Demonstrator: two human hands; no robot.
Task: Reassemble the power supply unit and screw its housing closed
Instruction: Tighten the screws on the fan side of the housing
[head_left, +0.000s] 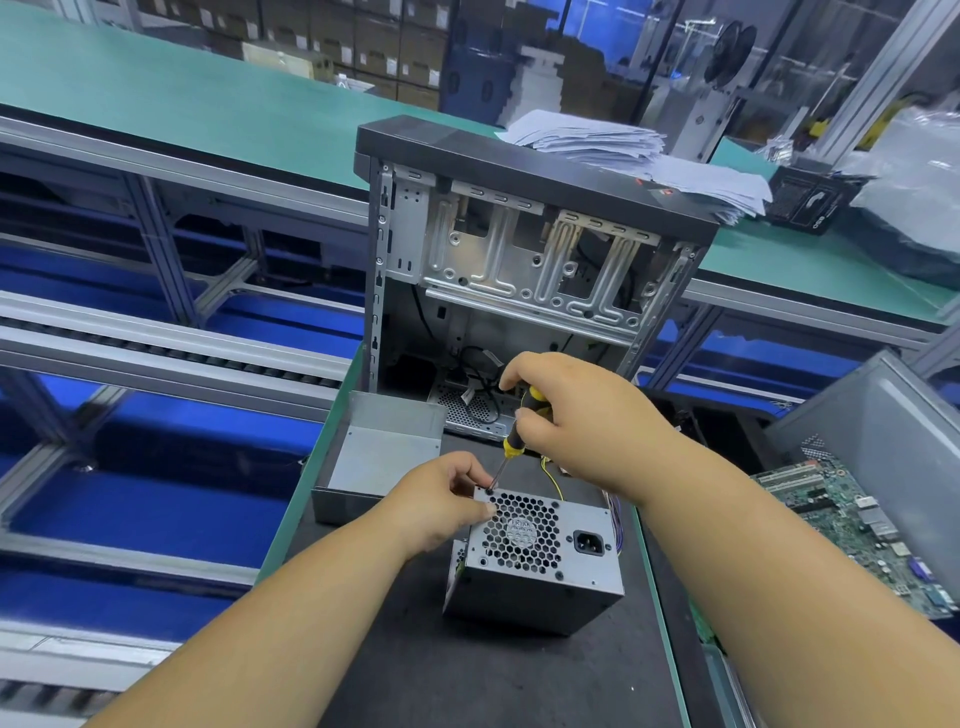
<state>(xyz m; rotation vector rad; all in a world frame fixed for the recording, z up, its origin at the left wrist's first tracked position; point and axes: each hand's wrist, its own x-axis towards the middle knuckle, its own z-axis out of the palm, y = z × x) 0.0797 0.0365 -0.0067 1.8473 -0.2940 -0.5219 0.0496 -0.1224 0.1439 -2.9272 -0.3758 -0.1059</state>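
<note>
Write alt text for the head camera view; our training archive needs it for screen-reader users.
A person's right hand holds a yellow-and-black screwdriver with its tip at a corner screw on the fan-grille face of a power supply unit, while the left hand steadies that corner. Behind stand an open computer case and a loose metal cover.
</note>
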